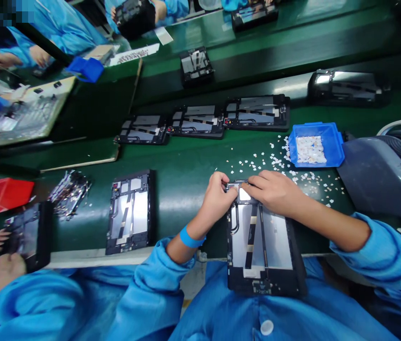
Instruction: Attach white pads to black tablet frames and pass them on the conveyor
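Note:
An opened tablet-like device point(277, 241) with silver plates and black flex cables lies at the table's front edge, close to my body. At its far left corner is my left hand point(218, 196), fingers curled and pinched together; what they hold, if anything, is too small to name. My right hand point(273, 189) rests over the far edge of the same device, its fingers bent and pressed close together on the parts there. The fingertips of both hands nearly meet. A blue band circles my left wrist.
Another opened device point(132, 210) lies to the left. Several more stand in a row point(196, 121) beyond. A blue bin point(335, 144) of white pieces, scattered bits and a grey dispenser point(381, 175) are at right. A red bin point(3, 195) and a person's hands point(3, 270) are at left.

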Available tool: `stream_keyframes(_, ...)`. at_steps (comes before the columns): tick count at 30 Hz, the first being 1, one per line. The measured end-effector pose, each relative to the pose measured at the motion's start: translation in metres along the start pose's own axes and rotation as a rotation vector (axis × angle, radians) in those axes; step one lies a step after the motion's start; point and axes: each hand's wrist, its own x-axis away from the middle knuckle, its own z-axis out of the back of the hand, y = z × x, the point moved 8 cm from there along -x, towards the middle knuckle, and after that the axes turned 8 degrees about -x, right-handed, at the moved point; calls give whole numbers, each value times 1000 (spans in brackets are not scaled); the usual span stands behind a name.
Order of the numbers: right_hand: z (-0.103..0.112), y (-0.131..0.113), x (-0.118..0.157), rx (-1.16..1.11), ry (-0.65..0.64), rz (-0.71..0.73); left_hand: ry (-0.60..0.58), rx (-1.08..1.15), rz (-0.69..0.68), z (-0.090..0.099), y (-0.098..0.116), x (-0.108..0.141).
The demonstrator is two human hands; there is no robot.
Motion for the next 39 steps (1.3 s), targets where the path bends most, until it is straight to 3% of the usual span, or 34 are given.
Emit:
stream_keyframes(2,0,1,1,-20,7,-9,-1,29,4,-1,-1,-5)
stream_keyframes(8,-1,1,-1,4,21,18,-187,309,111,-24,-6,-12)
stream_keyframes(12,5,4,-1,-31,72,7,-61,122,3,-13,0,-7)
stream_keyframes(15,27,10,19,-136,219,-123,37,69,-9,-3,-4,1)
stream_keyframes(18,47,17,68,-239,326,-429,114,140,37,11,-16,22)
stream_keyframes(21,43,9,123,-377,247,-721,67,144,14,16,-24,58)
stream_keyframes(25,20,-26,148,-525,51,-765,-203,73,-113,-6,-20,109)
stream_keyframes(28,12,-36,139,-508,5,-770,-252,47,-109,-21,-19,127)
stream_keyframes(31,10,-32,131,-478,-15,-784,-213,92,-89,-24,-21,122)
stream_keyframes(35,5,-23,136,-466,-38,-822,-139,142,10,-9,-31,94)
stream_keyframes(39,5,-27,138,-485,3,-818,-255,89,4,-10,-24,77)
